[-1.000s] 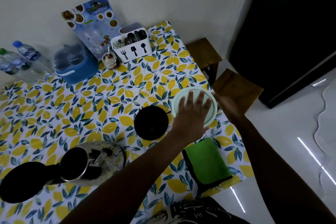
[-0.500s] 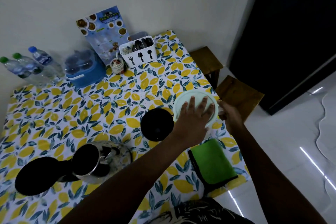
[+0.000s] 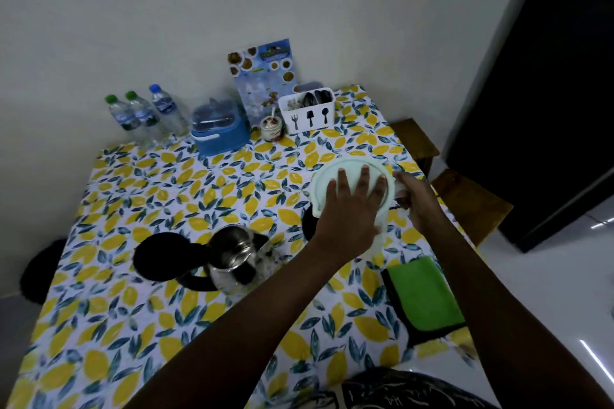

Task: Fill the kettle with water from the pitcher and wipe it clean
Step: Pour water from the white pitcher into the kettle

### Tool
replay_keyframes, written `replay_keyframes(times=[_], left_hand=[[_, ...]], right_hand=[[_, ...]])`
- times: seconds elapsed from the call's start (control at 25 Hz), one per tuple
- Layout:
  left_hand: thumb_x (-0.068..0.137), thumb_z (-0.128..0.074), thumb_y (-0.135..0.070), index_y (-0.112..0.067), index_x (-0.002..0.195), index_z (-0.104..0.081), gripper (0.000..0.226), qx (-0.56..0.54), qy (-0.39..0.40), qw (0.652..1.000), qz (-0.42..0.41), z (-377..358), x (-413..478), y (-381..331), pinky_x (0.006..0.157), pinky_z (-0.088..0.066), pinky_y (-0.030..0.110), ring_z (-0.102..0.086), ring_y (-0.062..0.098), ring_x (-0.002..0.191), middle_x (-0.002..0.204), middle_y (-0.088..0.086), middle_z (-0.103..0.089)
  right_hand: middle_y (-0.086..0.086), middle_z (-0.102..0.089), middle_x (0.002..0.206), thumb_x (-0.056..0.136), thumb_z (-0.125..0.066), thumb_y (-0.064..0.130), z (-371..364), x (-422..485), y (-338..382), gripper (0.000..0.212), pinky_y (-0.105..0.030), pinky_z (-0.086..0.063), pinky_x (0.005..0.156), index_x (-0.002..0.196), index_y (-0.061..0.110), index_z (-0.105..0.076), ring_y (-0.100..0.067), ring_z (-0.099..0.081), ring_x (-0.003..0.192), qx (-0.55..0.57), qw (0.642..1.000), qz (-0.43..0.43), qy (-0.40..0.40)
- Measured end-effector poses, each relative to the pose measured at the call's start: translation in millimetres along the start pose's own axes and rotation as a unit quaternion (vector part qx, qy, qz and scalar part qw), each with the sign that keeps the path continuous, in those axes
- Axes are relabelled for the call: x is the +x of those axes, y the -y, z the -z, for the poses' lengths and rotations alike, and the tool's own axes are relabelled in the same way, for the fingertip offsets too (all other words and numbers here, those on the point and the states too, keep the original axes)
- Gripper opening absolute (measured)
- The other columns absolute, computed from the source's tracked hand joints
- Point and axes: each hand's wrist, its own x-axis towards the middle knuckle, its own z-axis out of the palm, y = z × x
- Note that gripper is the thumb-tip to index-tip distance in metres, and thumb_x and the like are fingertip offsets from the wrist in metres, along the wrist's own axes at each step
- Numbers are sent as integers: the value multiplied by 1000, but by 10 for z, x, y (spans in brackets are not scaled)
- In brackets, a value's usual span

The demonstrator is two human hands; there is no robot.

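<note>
The pitcher (image 3: 380, 244) is translucent with a pale green lid (image 3: 332, 173) and stands at the table's right side. My left hand (image 3: 352, 206) lies flat on the lid with fingers spread, pressing it down. My right hand (image 3: 415, 202) is wrapped around the pitcher's handle on its right side. The steel kettle (image 3: 232, 256) stands left of the pitcher, its black lid (image 3: 166, 256) flipped open to the left. The kettle's black base (image 3: 307, 226) is mostly hidden behind my left hand. A folded green cloth (image 3: 425, 295) lies near the front right edge.
The table (image 3: 133, 325) has a lemon-print cover. Along the back wall stand three water bottles (image 3: 143, 113), a blue container (image 3: 219, 133), a small jar (image 3: 270, 128), a menu card (image 3: 265, 80) and a white cutlery holder (image 3: 309, 116). Two wooden stools (image 3: 471, 206) stand right of the table.
The view has tilted up and right. The pitcher, under both hands, has shifted left so that it now covers most of the black base. The kettle has not moved.
</note>
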Motion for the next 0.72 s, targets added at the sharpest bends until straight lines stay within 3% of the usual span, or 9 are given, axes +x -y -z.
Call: replay_keyframes(times=[0.16,0.28,0.4,0.56,0.72], left_hand=[[87,-60,-45,-15,152,-6,90,-45,-15,997,59,28,-372,314,113,-19,66,-7,55,142,161,19,-6],[89,-58,-45,-17,153,-2,89,-76,-27,993,89,105,-610,490,113,-14,64,-3,54,143,162,17,-1],[91,-56,-45,-17,153,-1,88,-104,-38,987,118,149,-803,636,114,-12,62,-1,53,143,162,15,2],[92,-55,-45,-16,153,-1,86,-131,-46,980,142,65,-968,771,115,-12,62,-1,53,143,162,15,4],[92,-55,-45,-16,153,-1,86,-171,-55,971,161,-8,-1108,879,116,-13,61,-2,53,143,162,15,4]], right_hand=[[-1,-36,52,90,-61,26,-581,-144,207,22,-30,-22,49,75,10,-60,-16,-29,47,-72,997,-21,2],[-4,-38,51,84,-66,33,-913,-196,314,32,-30,-24,50,62,12,-55,-16,-30,44,-147,988,-43,-8],[0,-36,41,81,-66,38,-1139,-271,356,41,-32,-23,52,55,13,-48,-18,-27,43,-172,983,3,57],[-5,-34,45,80,-66,40,-1338,-362,395,44,-33,-21,53,50,14,-46,-20,-26,45,-229,969,35,91],[0,-33,43,80,-65,40,-1534,-470,409,37,-33,-22,52,61,11,-50,-18,-26,43,-278,954,49,106]])
